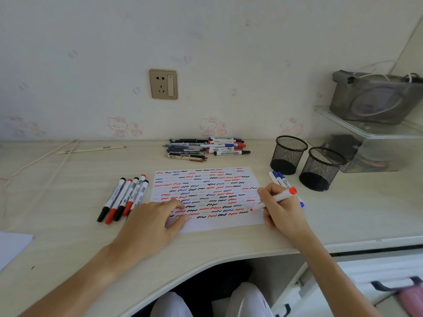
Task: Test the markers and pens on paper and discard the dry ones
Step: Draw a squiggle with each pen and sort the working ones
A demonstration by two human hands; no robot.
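Right grip (280,208) hides red marker (278,197) barrel, left hand (152,221) covers paper (229,221) corner

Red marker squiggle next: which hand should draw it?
Right. The right hand already grips the red marker, tip at the paper's lower right, near blank space. The left hand lies flat, steadying the sheet.

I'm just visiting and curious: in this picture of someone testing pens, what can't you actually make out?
All in the head view:
- Labels on the markers left of the paper: too small.
- Which pens in the far pile work: untested, overlapping.
- Blue markers: partly behind the right hand.
- Paper, near-left corner: under the left hand.
- Mesh cups: insides too dark.
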